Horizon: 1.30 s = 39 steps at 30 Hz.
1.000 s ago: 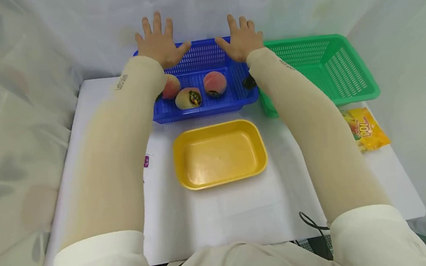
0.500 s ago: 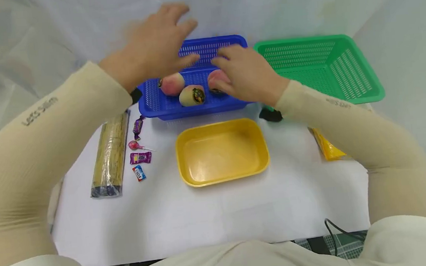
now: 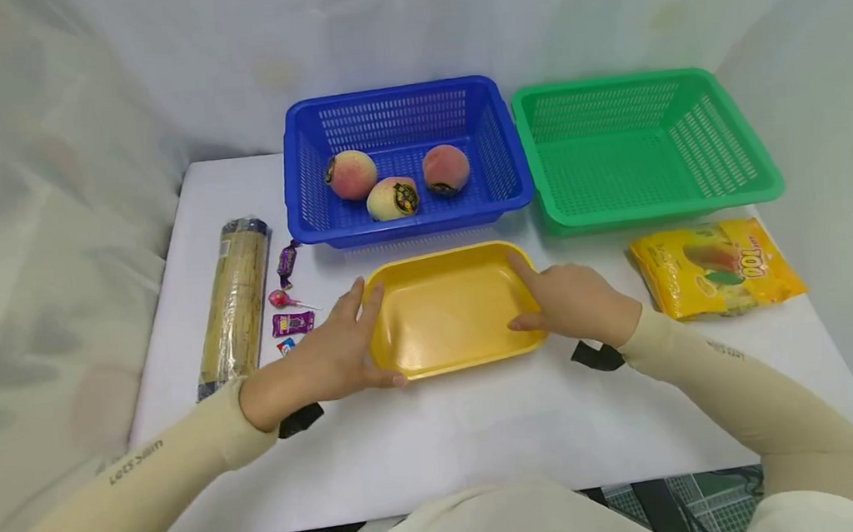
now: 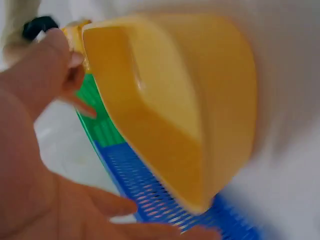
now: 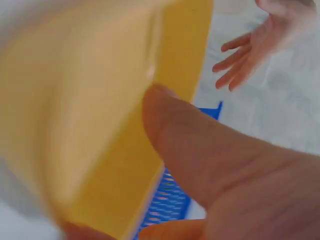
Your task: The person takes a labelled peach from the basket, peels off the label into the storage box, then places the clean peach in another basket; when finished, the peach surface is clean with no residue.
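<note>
On my feed, the left hand (image 3: 328, 357) had its fingers spread apart just beside the left end of the yellow tray (image 3: 453, 314), gripping nothing; whether a fingertip touched the rim I couldn't tell. The right hand (image 3: 575, 298) straddled the opposite end, thumb over the inside and forefinger by the far corner; I couldn't tell whether it had pinched the wall. Hands at both ends would, I judged, keep so wide and shallow a piece level. The tray sat centrally on the white table (image 3: 500, 435), within easy reach of both arms. Just behind it, the blue basket (image 3: 416, 227) corralled three peach-like rounds (image 3: 352, 175), probably to stop them rolling. The green basket (image 3: 663, 216) stood alongside, with a yellow bag (image 3: 720, 268) lying flat in front. Leftward, small sweets (image 3: 292, 324) lay between tray and wrapped bundle (image 3: 237, 302), likely spread for easy picking.
</note>
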Tool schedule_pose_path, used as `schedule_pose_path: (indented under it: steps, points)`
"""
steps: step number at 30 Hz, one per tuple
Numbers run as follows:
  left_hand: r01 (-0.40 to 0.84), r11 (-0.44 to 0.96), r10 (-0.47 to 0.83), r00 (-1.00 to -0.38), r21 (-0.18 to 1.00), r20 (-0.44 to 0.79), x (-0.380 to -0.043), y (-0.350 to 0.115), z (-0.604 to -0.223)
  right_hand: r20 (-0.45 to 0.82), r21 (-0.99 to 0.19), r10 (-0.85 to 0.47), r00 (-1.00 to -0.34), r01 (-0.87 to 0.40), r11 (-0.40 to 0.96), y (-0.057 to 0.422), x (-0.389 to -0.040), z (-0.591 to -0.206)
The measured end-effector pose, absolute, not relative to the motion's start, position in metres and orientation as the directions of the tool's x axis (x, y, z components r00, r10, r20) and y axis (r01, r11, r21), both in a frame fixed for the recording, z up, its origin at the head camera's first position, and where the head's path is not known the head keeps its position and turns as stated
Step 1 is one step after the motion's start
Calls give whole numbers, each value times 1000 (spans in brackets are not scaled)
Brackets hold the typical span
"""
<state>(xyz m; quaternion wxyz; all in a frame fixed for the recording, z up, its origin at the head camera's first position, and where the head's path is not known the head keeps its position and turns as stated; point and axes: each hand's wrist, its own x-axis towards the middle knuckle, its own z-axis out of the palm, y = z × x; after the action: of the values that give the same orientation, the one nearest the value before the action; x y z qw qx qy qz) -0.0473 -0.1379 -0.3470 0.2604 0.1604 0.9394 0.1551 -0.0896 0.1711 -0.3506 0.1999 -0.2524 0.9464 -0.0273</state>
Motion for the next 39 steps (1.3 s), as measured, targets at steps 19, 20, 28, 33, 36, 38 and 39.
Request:
schedule_pose_path:
  steps: [19, 20, 28, 33, 36, 38, 39]
  points:
    - [65, 650, 353, -908, 757, -226, -32, -149, -413, -371, -354, -383, -846, -252, 900, 184, -77, -364]
    - [60, 641, 351, -910, 765, -222, -32, -149, -414, -379, -355, -406, -832, -275, 894, 185, -82, -359]
    - [82, 609, 359, -915, 789, -182, -38, -150, -419, -397, -355, -543, -740, -422, 834, 155, -157, -294]
    - [74, 573, 357, -919, 816, -168, -37, -152, -424, -418, -309, -601, -681, -516, 799, 89, -209, -279]
    - [69, 559, 356, -920, 826, -164, -33, -153, -429, -459, -230, -598, -657, -562, 794, 48, -230, -288]
    - [75, 549, 360, -920, 832, -155, -31, -153, -431, -509, -181, -559, -655, -553, 813, 28, -240, -294]
    - [82, 546, 365, -919, 834, -149, -31, -152, -433, -528, -168, -541, -654, -544, 822, 21, -244, -297]
